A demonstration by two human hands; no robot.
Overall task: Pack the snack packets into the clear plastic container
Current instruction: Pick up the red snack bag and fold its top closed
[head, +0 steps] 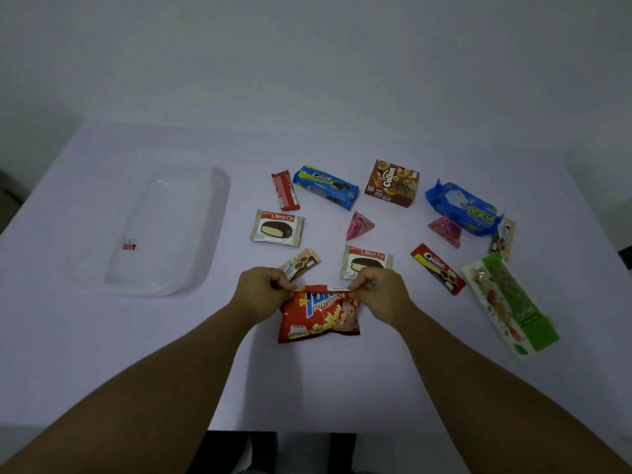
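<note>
A red potato snack bag (319, 318) lies near the table's front middle. My left hand (263, 294) pinches its top left corner and my right hand (379, 292) pinches its top right corner, with the top edge folded over between them. The clear plastic container (171, 230) sits at the left. A small red binder clip (129, 244) shows at the container's left side. Loose packets lie beyond my hands: two Choco Pie packs (277, 228) (367, 261), a blue cookie pack (326, 187), a brown Collon box (392, 183) and a blue pack (465, 208).
Further packets lie on the white table (342, 388): a red wafer bar (285, 190), two pink triangle sachets (359, 225) (444, 230), a red cookie stick pack (437, 268), a beige biscuit pack (300, 263) and a long green pouch (509, 304) at the right.
</note>
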